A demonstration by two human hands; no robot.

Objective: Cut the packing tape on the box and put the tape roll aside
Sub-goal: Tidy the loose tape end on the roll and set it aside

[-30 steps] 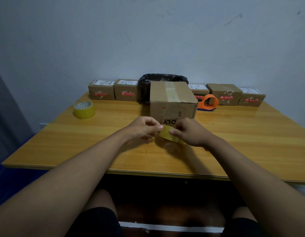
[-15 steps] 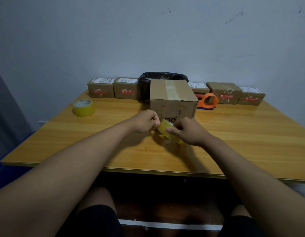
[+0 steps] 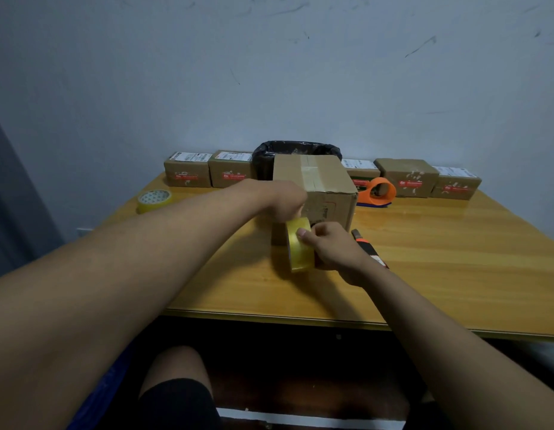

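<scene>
- Head view: I saw the yellow tape roll (image 3: 297, 248) standing on edge on the wooden table (image 3: 440, 268), just in front of the cardboard box (image 3: 313, 181).
- My right hand (image 3: 334, 248) was closed on the roll from its right side, thumb tip pressed on the outer band near the top, the other fingers curled behind it.
- My left hand (image 3: 286, 198) was bunched into a pinch right at the top of the roll and against the near face of the box; the fingertips were together, but I could not tell from here whether they held a tape end.
- The box carried a strip of packing tape (image 3: 313, 173) along its top seam.
- A utility knife (image 3: 367, 248) with an orange-and-black handle lay on the table just right of my right wrist, partly hidden by it.
- Further left sat a second tape roll (image 3: 154, 200), lying flat and well apart from both hands.
- An orange tape dispenser (image 3: 378, 191) stood right of the box, with a row of small parcels (image 3: 407, 178) and a black-lined bin (image 3: 296, 152) along the wall behind.
</scene>
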